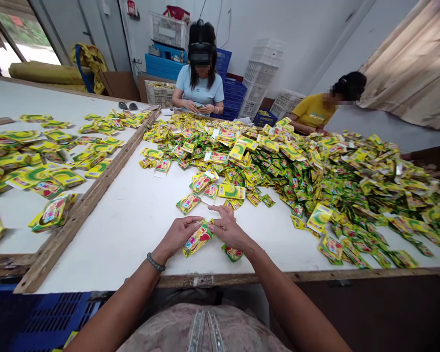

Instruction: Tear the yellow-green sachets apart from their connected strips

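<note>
Over the table's near edge, my left hand (179, 234), with a beaded bracelet on its wrist, pinches a small yellow and green carton (198, 240) with red fruit printed on it. My right hand (229, 229) has its thumb and fingertips closed at the carton's upper end, while another finger stretches out. Whether a sachet is between those fingertips is hidden. Below the right palm lies a green packet (232, 253), partly covered. Just beyond my hands, several cartons (209, 191) rest in a loose cluster, some with white flaps showing.
A large heap of green sachets (300, 171) and yellow cartons spreads across the white table (132, 220). A wooden strip (95, 195) divides off more cartons (55, 171) at left. Two people (200, 83) (317, 110) work across the table. Crates (260, 73) stand behind.
</note>
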`<state>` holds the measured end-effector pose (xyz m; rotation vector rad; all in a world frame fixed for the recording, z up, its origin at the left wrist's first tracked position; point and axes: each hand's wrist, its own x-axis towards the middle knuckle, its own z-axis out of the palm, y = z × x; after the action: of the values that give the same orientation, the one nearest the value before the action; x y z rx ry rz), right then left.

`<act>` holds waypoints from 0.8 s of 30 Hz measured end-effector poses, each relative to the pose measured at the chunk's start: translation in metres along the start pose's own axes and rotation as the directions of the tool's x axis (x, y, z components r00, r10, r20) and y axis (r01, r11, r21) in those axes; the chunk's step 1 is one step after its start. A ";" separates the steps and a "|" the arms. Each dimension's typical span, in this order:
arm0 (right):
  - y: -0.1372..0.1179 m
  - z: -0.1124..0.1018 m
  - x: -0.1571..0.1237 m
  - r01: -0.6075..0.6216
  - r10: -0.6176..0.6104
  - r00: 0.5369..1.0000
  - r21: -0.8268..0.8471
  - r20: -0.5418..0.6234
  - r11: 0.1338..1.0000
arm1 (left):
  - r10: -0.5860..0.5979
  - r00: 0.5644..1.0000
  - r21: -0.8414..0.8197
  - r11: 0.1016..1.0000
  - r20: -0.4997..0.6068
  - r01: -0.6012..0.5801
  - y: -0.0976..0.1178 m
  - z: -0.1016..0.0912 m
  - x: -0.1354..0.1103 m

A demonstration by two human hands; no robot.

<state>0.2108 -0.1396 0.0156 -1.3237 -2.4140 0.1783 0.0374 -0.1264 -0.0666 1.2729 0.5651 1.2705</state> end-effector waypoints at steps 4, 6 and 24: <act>0.001 -0.001 0.001 0.061 -0.067 0.991 0.049 0.117 0.997 | -0.012 0.996 -0.009 1.000 0.086 0.013 0.002 -0.002 -0.002; 0.003 0.000 0.001 0.007 -0.012 0.998 0.080 0.064 0.997 | -0.003 0.995 0.037 0.999 0.099 0.000 0.004 -0.003 -0.001; -0.009 0.033 -0.002 -0.089 0.104 0.990 0.146 -0.096 0.985 | -0.075 0.997 -0.101 0.992 -0.010 0.074 0.003 0.007 0.000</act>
<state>0.1922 -0.1439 -0.0133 -1.3521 -2.2099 0.2945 0.0427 -0.1294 -0.0616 1.1502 0.5465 1.2313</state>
